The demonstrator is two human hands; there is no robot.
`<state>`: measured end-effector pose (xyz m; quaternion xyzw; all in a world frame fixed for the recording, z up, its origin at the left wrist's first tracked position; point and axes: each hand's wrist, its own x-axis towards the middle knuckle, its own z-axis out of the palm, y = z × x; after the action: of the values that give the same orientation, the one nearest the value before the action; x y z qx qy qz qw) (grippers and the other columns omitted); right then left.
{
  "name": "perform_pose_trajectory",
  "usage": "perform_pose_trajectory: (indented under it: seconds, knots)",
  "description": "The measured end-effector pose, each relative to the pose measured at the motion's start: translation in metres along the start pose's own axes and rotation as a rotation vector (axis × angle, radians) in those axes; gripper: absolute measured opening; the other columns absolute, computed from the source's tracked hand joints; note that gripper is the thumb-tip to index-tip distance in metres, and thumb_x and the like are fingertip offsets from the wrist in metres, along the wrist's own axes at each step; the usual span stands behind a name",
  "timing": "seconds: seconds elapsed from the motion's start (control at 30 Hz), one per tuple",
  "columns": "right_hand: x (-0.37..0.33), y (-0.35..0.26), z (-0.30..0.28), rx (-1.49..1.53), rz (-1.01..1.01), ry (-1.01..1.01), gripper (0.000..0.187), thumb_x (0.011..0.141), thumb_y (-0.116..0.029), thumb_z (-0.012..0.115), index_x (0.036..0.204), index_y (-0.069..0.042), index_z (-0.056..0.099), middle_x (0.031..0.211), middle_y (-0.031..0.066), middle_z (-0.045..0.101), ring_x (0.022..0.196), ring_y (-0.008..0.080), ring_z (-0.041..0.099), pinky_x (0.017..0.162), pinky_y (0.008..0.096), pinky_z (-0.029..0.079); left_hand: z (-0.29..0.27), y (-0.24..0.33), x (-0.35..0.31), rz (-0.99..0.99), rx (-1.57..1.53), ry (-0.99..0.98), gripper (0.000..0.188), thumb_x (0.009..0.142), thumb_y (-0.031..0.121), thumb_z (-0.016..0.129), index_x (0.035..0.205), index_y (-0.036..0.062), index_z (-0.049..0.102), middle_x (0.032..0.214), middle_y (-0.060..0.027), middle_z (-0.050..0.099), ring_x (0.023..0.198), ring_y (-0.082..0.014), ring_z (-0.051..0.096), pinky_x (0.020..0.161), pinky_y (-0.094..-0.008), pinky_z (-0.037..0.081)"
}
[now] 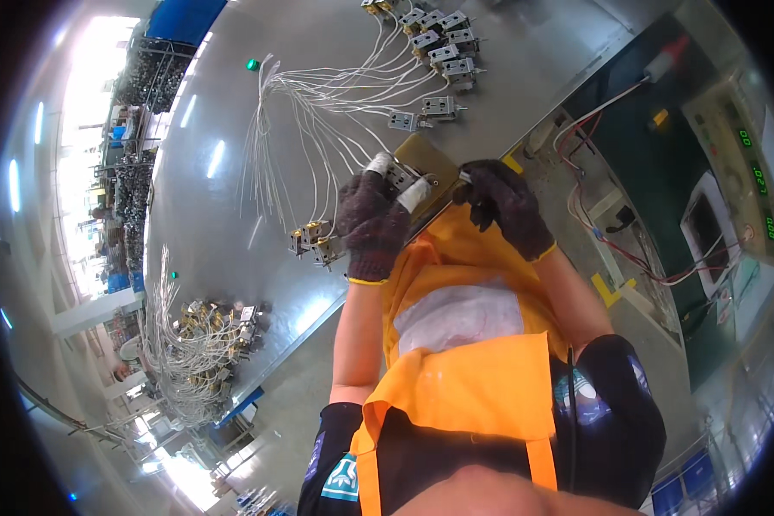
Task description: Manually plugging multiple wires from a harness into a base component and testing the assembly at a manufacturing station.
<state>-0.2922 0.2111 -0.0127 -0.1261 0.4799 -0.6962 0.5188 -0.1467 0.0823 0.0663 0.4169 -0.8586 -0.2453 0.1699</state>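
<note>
Grey tabletop (202,193), open leftward — metal part (400,177) pinched in left hand (374,215) near edge, right hand (506,205) half-curled, hold unclear

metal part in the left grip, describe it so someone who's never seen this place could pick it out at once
Find the big grey metal table, then the brown pad by its edge. At that pad's left side, the left grip, a dark glove with white-wrapped tips, has the small silvery metal part. Unlike the similar parts lying on the table, this one is held between finger and thumb.
</note>
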Motion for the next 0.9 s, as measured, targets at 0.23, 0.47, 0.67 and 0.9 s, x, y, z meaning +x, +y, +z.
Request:
perform_pose_trajectory:
  seconds: [0.23,0.47,0.67,0.9]
  knots:
    - [-0.022,0.003,0.007,-0.031,0.038,-0.058,0.029,0.099,-0.020,0.051,0.121,-0.002,0.058,0.089,0.0070,0.067,0.063,0.0102,0.060,0.058,0.0224,0.049,0.007,-0.011,0.002,0.130,0.156,0.009,0.056,0.079,0.032,0.074,0.123,0.0006,0.059,0.110,-0.0188,0.063,0.103,-0.0377,0.056,0.092,-0.0450,0.044]
    - [-0.007,0.023,0.039,-0.428,-0.325,-0.059,0.027,0.095,-0.006,0.056,0.122,-0.002,0.061,0.094,0.0075,0.068,0.077,0.0112,0.064,0.066,0.0263,0.052,0.008,-0.020,0.010,0.116,0.151,-0.012,0.053,0.080,0.036,0.073,0.118,0.0012,0.060,0.108,-0.0195,0.063,0.102,-0.0387,0.057,0.090,-0.0454,0.044]
    - [0.000,0.019,0.036,-0.682,-0.819,-0.089,0.026,0.096,-0.007,0.057,0.121,-0.002,0.062,0.094,0.0065,0.068,0.077,0.0095,0.065,0.066,0.0237,0.052,0.014,-0.022,0.013,0.087,0.104,0.012,0.031,0.078,0.028,0.074,0.103,0.0095,0.068,0.096,-0.0168,0.065,0.093,-0.0360,0.061,0.081,-0.0456,0.048]
    - [-0.012,0.017,0.040,-0.273,-0.194,-0.091,0.027,0.099,-0.014,0.054,0.121,-0.001,0.062,0.093,0.0043,0.068,0.078,0.0101,0.065,0.067,0.0242,0.052,0.014,-0.027,0.013,0.336,0.239,0.040,0.031,0.078,0.030,0.072,0.101,0.0085,0.068,0.094,-0.0144,0.066,0.092,-0.0344,0.062,0.080,-0.0434,0.049]
